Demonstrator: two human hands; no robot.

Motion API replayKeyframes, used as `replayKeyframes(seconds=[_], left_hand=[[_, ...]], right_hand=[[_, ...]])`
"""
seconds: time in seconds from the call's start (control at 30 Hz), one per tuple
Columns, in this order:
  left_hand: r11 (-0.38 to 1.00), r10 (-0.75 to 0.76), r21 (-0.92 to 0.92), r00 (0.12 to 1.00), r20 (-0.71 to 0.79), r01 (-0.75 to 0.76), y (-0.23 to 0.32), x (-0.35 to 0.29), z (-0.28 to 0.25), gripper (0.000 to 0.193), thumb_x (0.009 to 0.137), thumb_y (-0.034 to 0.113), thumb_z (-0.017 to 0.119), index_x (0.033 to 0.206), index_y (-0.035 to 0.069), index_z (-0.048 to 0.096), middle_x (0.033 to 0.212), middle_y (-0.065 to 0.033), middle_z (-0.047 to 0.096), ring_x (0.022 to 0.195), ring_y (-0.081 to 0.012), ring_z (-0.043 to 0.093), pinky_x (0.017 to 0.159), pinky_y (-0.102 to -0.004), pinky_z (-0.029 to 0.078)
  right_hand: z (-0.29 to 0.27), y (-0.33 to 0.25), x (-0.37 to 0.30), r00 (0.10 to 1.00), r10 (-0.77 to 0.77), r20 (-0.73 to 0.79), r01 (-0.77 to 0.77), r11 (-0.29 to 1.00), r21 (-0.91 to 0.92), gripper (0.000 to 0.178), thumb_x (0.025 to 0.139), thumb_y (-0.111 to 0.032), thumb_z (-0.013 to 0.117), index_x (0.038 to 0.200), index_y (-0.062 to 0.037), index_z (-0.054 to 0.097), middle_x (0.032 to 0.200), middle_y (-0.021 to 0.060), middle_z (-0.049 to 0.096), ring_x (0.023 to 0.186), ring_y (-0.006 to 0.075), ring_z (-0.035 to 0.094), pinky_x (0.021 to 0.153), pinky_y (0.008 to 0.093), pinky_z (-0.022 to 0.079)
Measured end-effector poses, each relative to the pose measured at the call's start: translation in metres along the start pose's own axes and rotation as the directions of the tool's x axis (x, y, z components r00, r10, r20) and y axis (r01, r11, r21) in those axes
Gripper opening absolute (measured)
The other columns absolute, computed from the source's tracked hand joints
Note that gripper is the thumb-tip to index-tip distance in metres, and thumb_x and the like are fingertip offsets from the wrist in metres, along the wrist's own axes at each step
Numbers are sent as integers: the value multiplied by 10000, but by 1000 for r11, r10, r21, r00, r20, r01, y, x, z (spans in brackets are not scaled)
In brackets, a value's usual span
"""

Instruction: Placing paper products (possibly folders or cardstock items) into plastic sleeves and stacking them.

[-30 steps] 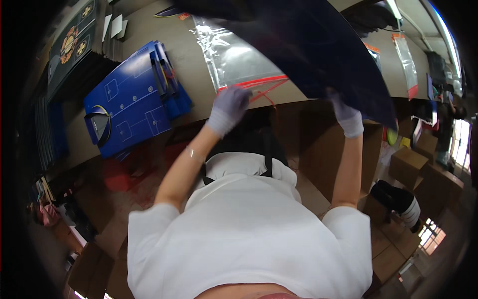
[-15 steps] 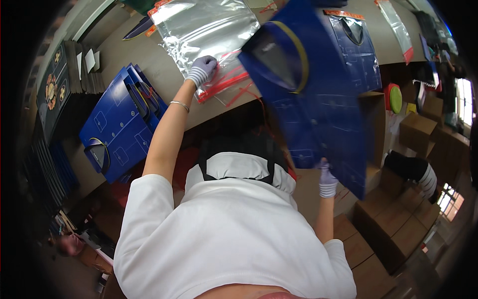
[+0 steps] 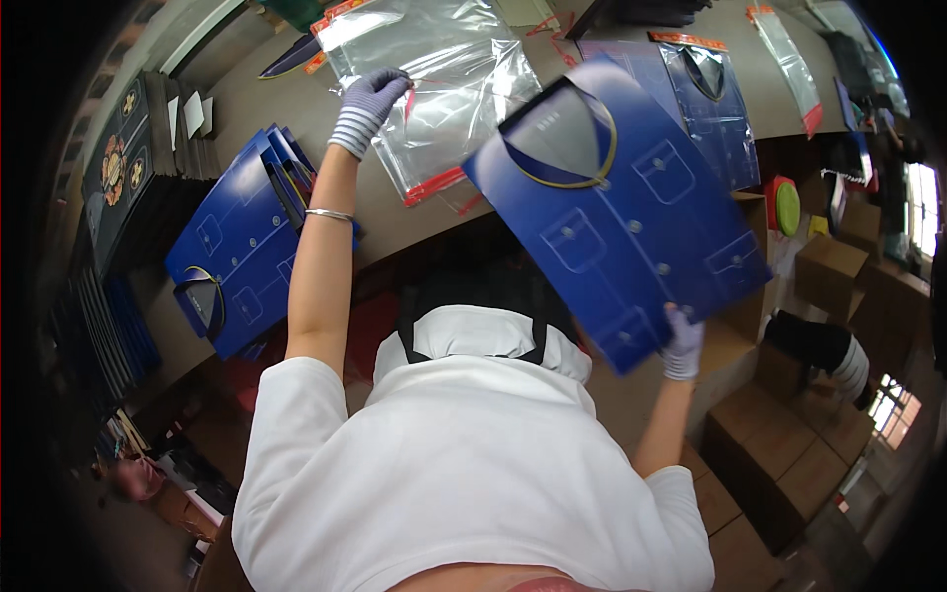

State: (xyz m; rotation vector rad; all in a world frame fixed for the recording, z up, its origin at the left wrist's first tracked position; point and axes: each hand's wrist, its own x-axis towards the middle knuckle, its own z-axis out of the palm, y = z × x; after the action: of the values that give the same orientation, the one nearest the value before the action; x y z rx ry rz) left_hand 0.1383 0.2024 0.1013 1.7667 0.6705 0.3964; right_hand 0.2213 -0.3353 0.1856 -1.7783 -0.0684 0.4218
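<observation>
While right hand (image 3: 681, 353) grips the blue shirt-print folder (image 3: 617, 232) by its lower edge, best held unbent, left hand (image 3: 372, 102) curls at clear bags (image 3: 459, 113), grip unclear.

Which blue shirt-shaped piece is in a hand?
The central piece, its near edge in the right hand; the left pile and bagged one lie on the table.

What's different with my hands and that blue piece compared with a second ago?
Your right hand has brought the blue piece down and back, turning its shirt-print front into view. Your left hand has moved up and left, from the clear bags' near red edge to their left side; whether it pinches one is unclear. The right hand kept its hold; the blue stack stayed put.
</observation>
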Motion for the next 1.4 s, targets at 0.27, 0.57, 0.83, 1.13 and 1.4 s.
replayKeyframes(seconds=[0.27,0.57,0.83,1.13,1.4], left_hand=[[993,80,94,996,-32,-77,-13,-15,23,175,796,154,614,887,8,648,780,-84,647,706,-133,585,691,-257,468],[676,187,736,973,-139,-25,-3,-86,52,439,621,297,725,963,85,550,967,-95,560,925,-269,528,817,-384,411],[874,271,474,915,-299,-104,-35,-116,28,131,706,105,665,803,46,599,782,-105,584,767,-273,560,718,-355,448],[837,109,540,938,-328,91,-44,-124,35,121,762,162,620,813,52,608,812,-131,597,769,-309,566,704,-387,454],[846,238,524,950,-204,-100,-25,-136,42,78,743,93,609,808,54,593,782,-138,583,758,-328,550,688,-389,447]], right_hand=[[-25,-31,-13,888,438,141,-431,899,-77,471,657,-190,666,1052,31,538,916,78,591,781,170,567,732,256,451],[54,44,13,892,357,279,-423,877,229,421,701,-188,687,1057,-8,550,909,39,578,799,133,546,736,267,456],[56,44,-4,941,281,187,-328,891,314,408,703,-162,686,1055,-10,548,910,39,583,811,147,559,746,272,465],[60,64,-19,926,326,188,-371,878,302,450,719,-165,685,1099,-3,507,950,55,567,821,155,559,725,272,477],[91,67,-40,930,350,110,-363,837,410,448,735,-186,686,1103,1,511,989,95,580,875,204,578,791,324,484]])
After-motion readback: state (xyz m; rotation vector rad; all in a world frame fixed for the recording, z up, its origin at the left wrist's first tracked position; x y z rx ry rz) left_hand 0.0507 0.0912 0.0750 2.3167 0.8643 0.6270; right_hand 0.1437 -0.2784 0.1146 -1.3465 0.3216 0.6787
